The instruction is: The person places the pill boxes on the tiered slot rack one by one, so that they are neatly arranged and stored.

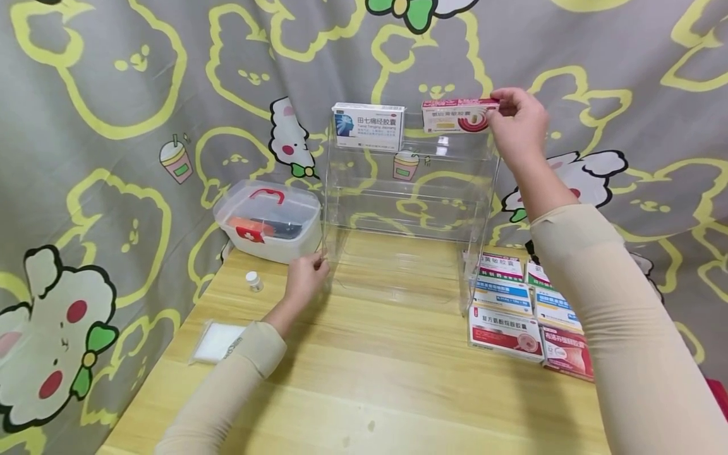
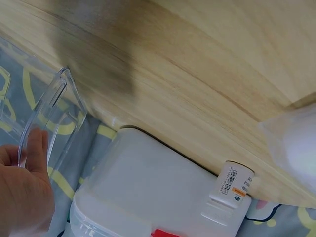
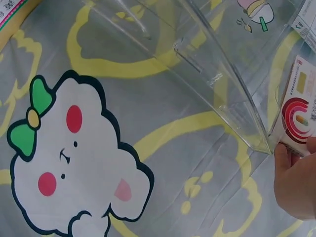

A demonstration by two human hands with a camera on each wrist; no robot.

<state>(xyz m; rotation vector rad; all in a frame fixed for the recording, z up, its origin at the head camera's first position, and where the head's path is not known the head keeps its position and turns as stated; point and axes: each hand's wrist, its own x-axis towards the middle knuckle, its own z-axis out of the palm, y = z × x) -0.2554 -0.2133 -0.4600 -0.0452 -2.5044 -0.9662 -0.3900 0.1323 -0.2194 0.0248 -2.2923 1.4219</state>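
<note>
A clear tiered acrylic rack point(image 1: 398, 237) stands at the back of the wooden table. My right hand point(image 1: 520, 126) pinches the right end of a red-and-white capsule box point(image 1: 455, 117) at the rack's top tier; in the right wrist view the hand point(image 3: 296, 187) is right by the rack's top corner. On the left of that same tier, a white-and-blue medicine box point(image 1: 370, 129) stands upright. Lower down, my left hand point(image 1: 305, 278) holds the rack's left side panel, its thumb and fingers round the clear edge point(image 2: 59, 106) in the left wrist view.
Several medicine boxes point(image 1: 506, 330) lie in rows right of the rack. To its left sits a translucent first-aid case point(image 1: 273, 237) with a red handle. A small white bottle point(image 1: 254, 281) and a white plastic-wrapped pack point(image 1: 216, 341) are nearer. A patterned grey curtain point(image 1: 227, 120) hangs behind.
</note>
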